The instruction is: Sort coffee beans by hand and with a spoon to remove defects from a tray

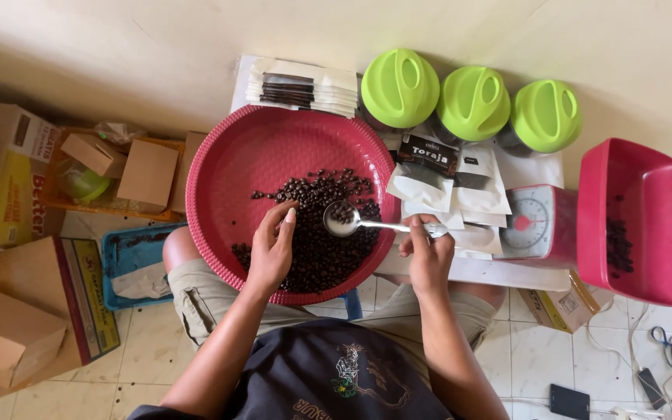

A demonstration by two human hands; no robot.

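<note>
A wide red round tray (227, 155) rests on my lap and holds a heap of dark coffee beans (316, 253). My left hand (271, 249) lies on the beans at the tray's near side, fingers curled loosely and holding nothing. My right hand (427, 260) grips the handle of a metal spoon (341, 219), whose bowl carries a few beans above the heap. Just right of the tray lie white pouches (476, 204) with a black-labelled pouch (428, 154) on top.
Three green-lidded jars (400, 87) stand at the back beside a stack of flat pouches (301, 85). A red kitchen scale (534, 222) carries a red bin (631, 218) with some beans. Cardboard boxes (17, 311) and a blue tray (134, 260) sit left; scissors and phones lie bottom right.
</note>
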